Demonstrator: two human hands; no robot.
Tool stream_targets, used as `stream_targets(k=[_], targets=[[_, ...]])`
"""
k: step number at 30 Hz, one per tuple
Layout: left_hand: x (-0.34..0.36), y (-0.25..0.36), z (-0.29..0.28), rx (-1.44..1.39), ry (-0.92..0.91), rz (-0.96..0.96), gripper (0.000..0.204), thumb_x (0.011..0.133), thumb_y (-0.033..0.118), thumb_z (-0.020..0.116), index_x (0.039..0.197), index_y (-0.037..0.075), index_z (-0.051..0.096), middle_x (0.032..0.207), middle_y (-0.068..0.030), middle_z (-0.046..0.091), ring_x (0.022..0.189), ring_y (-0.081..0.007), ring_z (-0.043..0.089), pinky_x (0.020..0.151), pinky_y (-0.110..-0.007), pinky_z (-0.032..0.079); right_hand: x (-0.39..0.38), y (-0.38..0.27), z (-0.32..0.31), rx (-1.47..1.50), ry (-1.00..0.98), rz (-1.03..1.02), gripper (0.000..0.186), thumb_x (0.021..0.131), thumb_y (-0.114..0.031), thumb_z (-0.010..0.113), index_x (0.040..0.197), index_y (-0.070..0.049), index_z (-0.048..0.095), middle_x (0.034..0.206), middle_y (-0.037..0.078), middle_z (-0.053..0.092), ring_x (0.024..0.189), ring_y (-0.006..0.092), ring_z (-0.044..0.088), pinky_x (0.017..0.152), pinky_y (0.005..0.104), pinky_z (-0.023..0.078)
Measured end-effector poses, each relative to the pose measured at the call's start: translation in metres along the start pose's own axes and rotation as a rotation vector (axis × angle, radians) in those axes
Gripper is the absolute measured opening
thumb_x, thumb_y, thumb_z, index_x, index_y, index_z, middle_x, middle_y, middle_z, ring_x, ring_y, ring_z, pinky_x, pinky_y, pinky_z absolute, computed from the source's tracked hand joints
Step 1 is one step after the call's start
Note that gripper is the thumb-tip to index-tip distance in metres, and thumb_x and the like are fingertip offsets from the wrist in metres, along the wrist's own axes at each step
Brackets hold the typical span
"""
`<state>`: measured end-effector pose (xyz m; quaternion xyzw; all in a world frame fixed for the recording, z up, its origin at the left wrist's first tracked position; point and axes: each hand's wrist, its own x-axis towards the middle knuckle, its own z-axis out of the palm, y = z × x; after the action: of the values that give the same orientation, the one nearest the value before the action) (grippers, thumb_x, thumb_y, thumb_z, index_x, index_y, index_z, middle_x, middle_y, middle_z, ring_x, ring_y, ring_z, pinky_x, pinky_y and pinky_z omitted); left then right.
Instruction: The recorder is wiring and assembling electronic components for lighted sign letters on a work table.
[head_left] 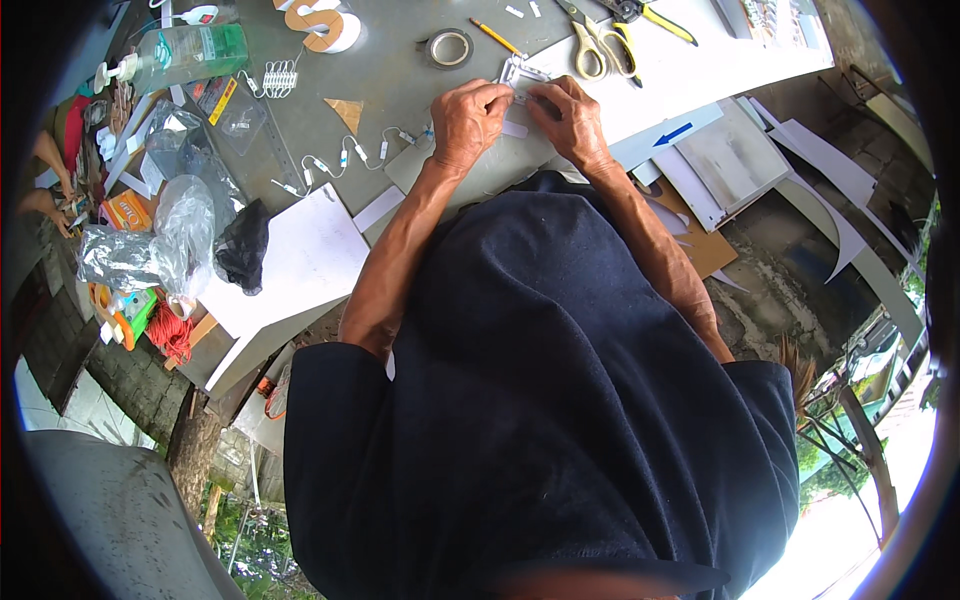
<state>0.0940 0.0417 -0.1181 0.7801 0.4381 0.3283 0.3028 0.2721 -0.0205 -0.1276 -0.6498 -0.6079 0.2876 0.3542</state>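
Observation:
My left hand (468,122) and my right hand (568,120) are close together over the grey table, fingers pinched around small white LED modules (514,72). The pinched fingertips partly hide the pieces. A wired string of LED modules (344,157) trails over the table from the left toward my left hand. Beyond my hands lie a roll of dark tape (449,48) and a yellow pencil (495,37). Scissors with beige handles (591,52) rest just past my right hand.
Pliers with yellow handles (668,26) lie at the far right on a white sheet. A cut-out letter S (322,25), a bundle of LED modules (280,79) and a green-liquid pump bottle (195,52) stand far left. Plastic bags (185,235) clutter the left; another person's hands (55,195) show there.

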Motion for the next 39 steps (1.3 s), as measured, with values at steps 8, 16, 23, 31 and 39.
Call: stream_targets(k=[8, 16, 23, 31, 39], targets=[[-0.0007, -0.0039, 0.0015, 0.022, -0.009, 0.016, 0.008, 0.080, 0.008, 0.076, 0.088, 0.008, 0.075, 0.079, -0.0077, 0.071, 0.064, -0.0256, 0.067, 0.058, -0.035, 0.051, -0.0009, 0.0061, 0.0038, -0.124, 0.037, -0.217, 0.019, 0.086, -0.015, 0.073, 0.101, -0.006, 0.066, 0.097, 0.011, 0.062, 0.080, 0.0310, 0.068, 0.067, 0.0402, 0.057], [-0.0041, -0.0004, 0.0016, 0.046, 0.016, 0.028, 0.009, 0.080, 0.008, 0.076, 0.090, 0.008, 0.074, 0.083, -0.0073, 0.072, 0.072, -0.0269, 0.069, 0.064, -0.036, 0.053, 0.0031, -0.0008, 0.0041, -0.229, -0.029, -0.199, 0.017, 0.088, -0.015, 0.069, 0.097, -0.004, 0.059, 0.093, 0.013, 0.057, 0.074, 0.0337, 0.066, 0.064, 0.0435, 0.056], [-0.0060, -0.0003, 0.0019, 0.047, 0.033, 0.033, 0.009, 0.081, 0.009, 0.076, 0.089, 0.008, 0.074, 0.084, -0.0067, 0.072, 0.072, -0.0268, 0.069, 0.065, -0.036, 0.053, 0.0004, -0.0015, 0.0023, -0.150, -0.033, -0.169, 0.016, 0.089, -0.012, 0.067, 0.098, -0.003, 0.057, 0.094, 0.015, 0.056, 0.077, 0.0357, 0.066, 0.065, 0.0444, 0.056], [-0.0065, -0.0007, 0.0036, 0.061, 0.016, 0.043, 0.008, 0.081, 0.010, 0.076, 0.088, 0.009, 0.074, 0.082, -0.0052, 0.071, 0.073, -0.0267, 0.068, 0.065, -0.037, 0.053, -0.0016, 0.0039, 0.0027, -0.061, -0.006, -0.165, 0.015, 0.088, -0.009, 0.068, 0.098, -0.003, 0.058, 0.093, 0.015, 0.057, 0.076, 0.0360, 0.066, 0.067, 0.0443, 0.055], [-0.0058, -0.0014, 0.0048, 0.083, 0.006, 0.066, 0.007, 0.081, 0.011, 0.076, 0.088, 0.009, 0.074, 0.081, -0.0049, 0.070, 0.072, -0.0265, 0.068, 0.064, -0.037, 0.052, -0.0030, 0.0048, 0.0018, -0.063, -0.006, -0.162, 0.016, 0.088, -0.008, 0.069, 0.098, -0.003, 0.059, 0.094, 0.015, 0.058, 0.077, 0.0360, 0.066, 0.068, 0.0436, 0.056]])
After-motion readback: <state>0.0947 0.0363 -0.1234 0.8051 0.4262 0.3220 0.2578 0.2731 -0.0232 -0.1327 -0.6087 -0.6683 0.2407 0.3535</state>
